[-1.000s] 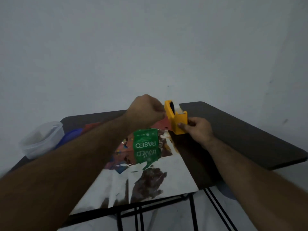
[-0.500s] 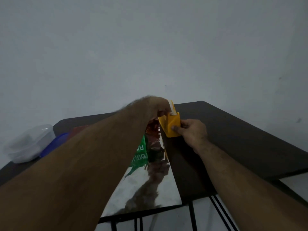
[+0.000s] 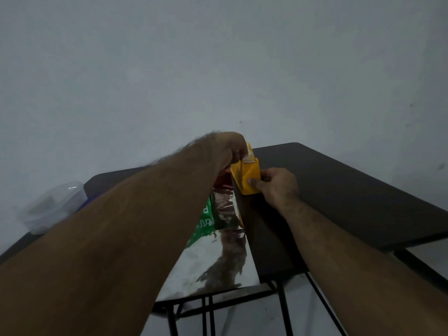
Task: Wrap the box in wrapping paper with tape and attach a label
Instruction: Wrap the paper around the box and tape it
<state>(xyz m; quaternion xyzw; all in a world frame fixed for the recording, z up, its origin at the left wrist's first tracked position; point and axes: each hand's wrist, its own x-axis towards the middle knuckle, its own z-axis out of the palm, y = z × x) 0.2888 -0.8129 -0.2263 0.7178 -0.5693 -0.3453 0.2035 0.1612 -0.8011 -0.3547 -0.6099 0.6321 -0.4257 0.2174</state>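
While the right hand (image 3: 278, 187) grips the yellow tape holder (image 3: 246, 177) on the desk (image 3: 351, 197), the left hand (image 3: 228, 149) fingers pinch its tape end (image 3: 248, 155)

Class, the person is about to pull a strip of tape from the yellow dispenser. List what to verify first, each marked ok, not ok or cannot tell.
1. Right hand steadies the yellow tape dispenser on the table: ok.
2. Left hand is at the tape end on top: ok.
3. Tape end actually pinched: cannot tell, fingers hide it.
4. Silver wrapping paper lies spread on the table: ok.
5. Green box sits on the paper: ok, mostly hidden by the left arm.
6. Label within reach: cannot tell, none visible.
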